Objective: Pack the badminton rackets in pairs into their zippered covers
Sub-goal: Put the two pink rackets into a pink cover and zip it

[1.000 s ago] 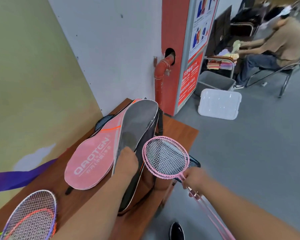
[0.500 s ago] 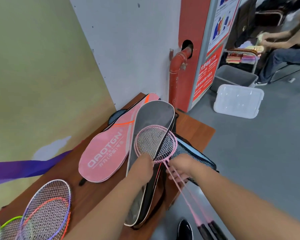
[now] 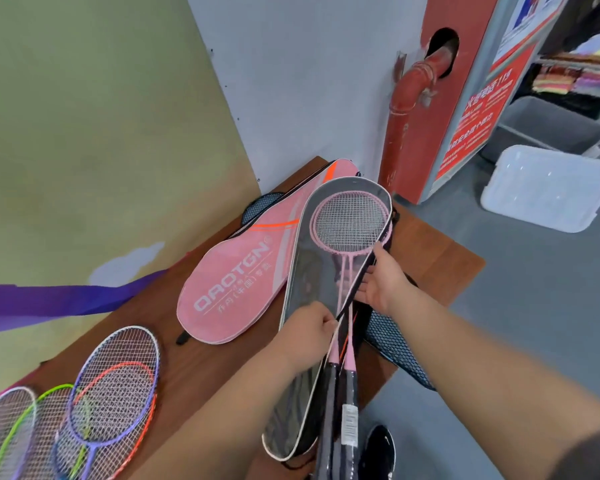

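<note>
Two pink rackets (image 3: 350,221) lie stacked with their heads inside an unzipped cover whose grey lining (image 3: 300,271) faces up on the wooden table (image 3: 430,251). Their black handles stick out over the table's near edge. My left hand (image 3: 307,332) pinches the cover's zipper edge near the racket shafts. My right hand (image 3: 381,284) holds the cover's dark right edge just below the racket heads. A closed pink cover (image 3: 236,271) lies beside it on the left.
Several loose rackets (image 3: 108,386) with purple, orange, green and white frames lie at the table's near left. Dark mesh covers (image 3: 392,337) poke out under the open one. A red pipe (image 3: 404,109), red cabinet and a clear plastic bin lid (image 3: 548,188) stand beyond the table.
The pink rackets have gone from the table's right edge up into the open cover. My right hand left the shafts and took the cover's right edge; my left shifted to its zipper edge.
</note>
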Demonstrator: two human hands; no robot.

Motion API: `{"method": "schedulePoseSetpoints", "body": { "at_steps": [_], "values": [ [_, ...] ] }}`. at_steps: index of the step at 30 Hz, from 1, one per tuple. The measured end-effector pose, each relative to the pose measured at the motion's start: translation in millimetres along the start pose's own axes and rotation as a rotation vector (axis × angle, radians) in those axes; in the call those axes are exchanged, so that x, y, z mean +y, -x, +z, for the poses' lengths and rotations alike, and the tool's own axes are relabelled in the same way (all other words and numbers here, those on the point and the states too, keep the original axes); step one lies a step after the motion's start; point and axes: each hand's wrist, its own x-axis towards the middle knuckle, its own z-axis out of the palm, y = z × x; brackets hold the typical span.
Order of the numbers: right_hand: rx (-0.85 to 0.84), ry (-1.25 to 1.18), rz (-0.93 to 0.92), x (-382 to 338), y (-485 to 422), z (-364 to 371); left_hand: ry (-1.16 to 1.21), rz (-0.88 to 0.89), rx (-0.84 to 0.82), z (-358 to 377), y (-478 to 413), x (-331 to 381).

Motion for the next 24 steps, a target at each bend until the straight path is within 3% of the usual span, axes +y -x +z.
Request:
{"method": "schedulePoseSetpoints", "body": {
  "at_steps": [11, 17, 20, 24],
  "values": [
    [0.010, -0.113, -0.037, -9.0, -27.8, 20.4, 0.163, -0.088, -0.084, -6.5, -10.0, 0.7],
    [-0.086, -0.291, -0.024, 1.2, -36.1, 29.2, 0.296, -0.133, -0.020, -4.3, -14.0, 4.5],
    [-0.129, -0.214, -0.004, 6.1, -33.3, 23.3, 0.318, -0.161, -0.001, 3.5, -12.6, 4.6],
    [-0.067, -0.010, -0.057, 6.9, -22.4, 12.5, 0.325, -0.188, 0.055, 12.3, -10.3, 9.6]
  ]
}}
